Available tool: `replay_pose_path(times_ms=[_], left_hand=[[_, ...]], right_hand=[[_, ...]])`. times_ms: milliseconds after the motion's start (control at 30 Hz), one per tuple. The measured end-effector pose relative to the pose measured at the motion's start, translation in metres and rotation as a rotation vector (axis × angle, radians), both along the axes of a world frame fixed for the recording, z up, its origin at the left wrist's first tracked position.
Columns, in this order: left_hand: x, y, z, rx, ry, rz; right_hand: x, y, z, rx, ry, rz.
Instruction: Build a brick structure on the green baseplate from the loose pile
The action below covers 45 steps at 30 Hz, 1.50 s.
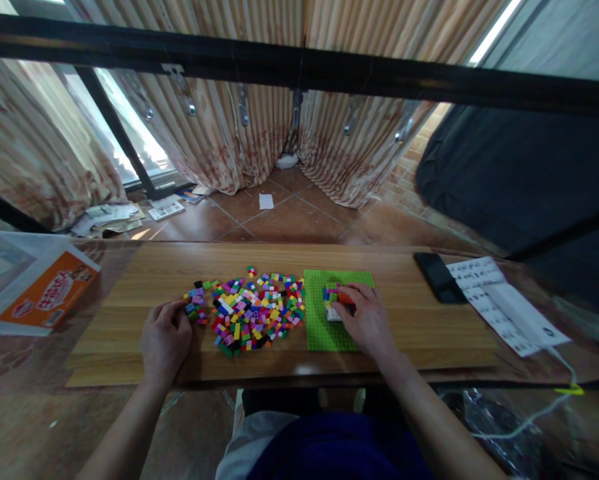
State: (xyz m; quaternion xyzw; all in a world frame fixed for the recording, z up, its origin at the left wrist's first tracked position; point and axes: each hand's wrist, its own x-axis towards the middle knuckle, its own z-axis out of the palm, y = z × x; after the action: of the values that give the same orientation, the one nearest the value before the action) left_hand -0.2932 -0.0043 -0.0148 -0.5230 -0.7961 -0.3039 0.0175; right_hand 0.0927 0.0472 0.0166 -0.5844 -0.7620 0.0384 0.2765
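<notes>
My right hand (367, 319) is over the green baseplate (319, 337), its fingers closed on an orange-red toy brick (346, 299). Just left of those fingertips, a small build of coloured and white bricks (332, 312) stands on the baseplate; my fingers partly cover it. My left hand (167, 339) rests on the table with its fingers curled in, and whatever they may hold is hidden. Close to its fingertips lies the left end of a spread-out pile of mixed toy bricks (254, 310), which reaches to the baseplate's left edge.
A black phone (439, 277) lies on the wooden board (404, 347), right of the baseplate. Beside it is a folded printed sheet (507, 307), with a white cable (562, 363) near its lower end. A clear plastic box with an orange label (49, 293) stands at the left.
</notes>
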Motion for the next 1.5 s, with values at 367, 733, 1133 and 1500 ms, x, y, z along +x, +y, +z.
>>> replay_pose_path(times_ms=[367, 733, 1133, 1500], left_hand=[[0.001, 0.000, 0.002, 0.007, 0.019, -0.014], [0.000, 0.000, -0.001, 0.009, 0.016, -0.002], [-0.001, 0.001, -0.001, 0.020, 0.032, -0.011], [-0.001, 0.001, -0.003, 0.029, 0.034, -0.015]], right_hand=[[-0.012, 0.000, -0.015, 0.060, 0.043, -0.099], [-0.001, -0.001, -0.014, 0.082, 0.115, -0.097], [0.001, 0.012, -0.029, -0.091, 0.310, -0.378], [-0.003, 0.014, -0.032, -0.172, 0.345, -0.407]])
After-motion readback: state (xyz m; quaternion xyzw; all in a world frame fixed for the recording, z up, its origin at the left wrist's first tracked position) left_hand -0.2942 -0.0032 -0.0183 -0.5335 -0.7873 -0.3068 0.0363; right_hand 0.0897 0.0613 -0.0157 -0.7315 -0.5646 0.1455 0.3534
